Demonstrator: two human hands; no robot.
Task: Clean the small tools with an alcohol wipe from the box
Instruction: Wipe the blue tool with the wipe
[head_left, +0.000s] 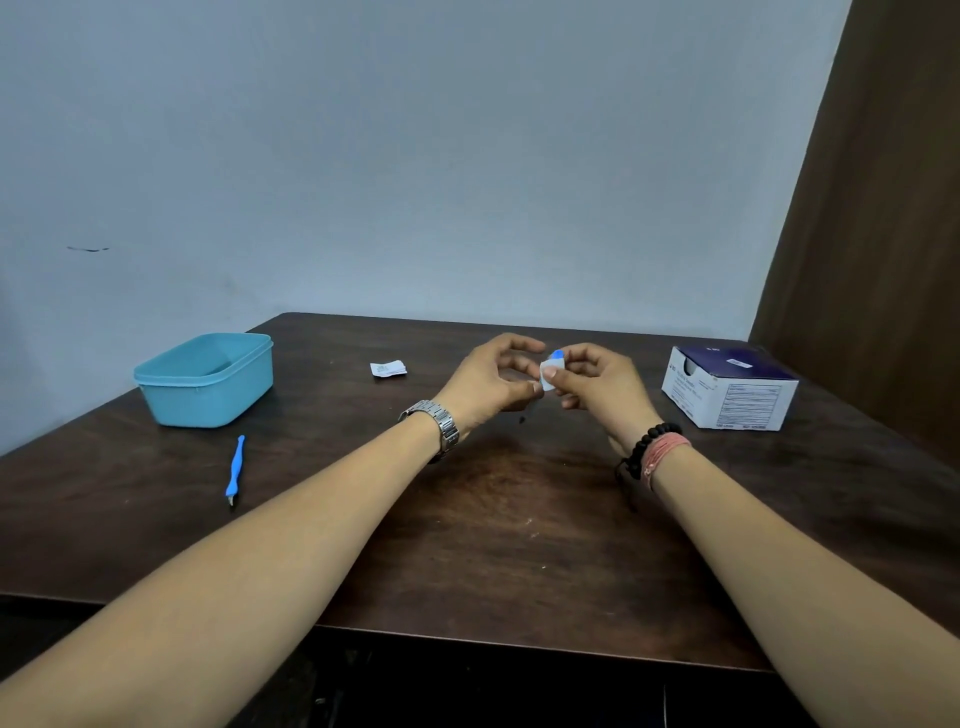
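Dark table (498, 519) | both hands pinch wipe (547, 375) round blue tool (556, 355) | box (727, 387) print unreadable

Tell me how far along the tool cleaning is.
Done: a wipe is out, its torn wrapper lying on the table. In hand: the right hand pinches the white wipe around a small blue tool, the left hand at its lower end. Left: the blue pen-like tool lies untouched.
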